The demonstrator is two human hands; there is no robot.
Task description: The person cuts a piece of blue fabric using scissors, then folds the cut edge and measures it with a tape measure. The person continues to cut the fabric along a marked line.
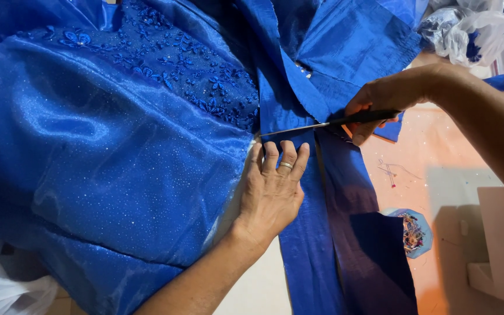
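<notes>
Pinning the blue fabric strip (307,233) flat on the table (433,169) keeps it taut: left hand (272,189) spread wide, right hand (380,105) gripping scissors (322,124) beside the sequinned dress (118,146).

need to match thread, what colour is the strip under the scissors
Royal blue strip, seen in the head view.
</notes>
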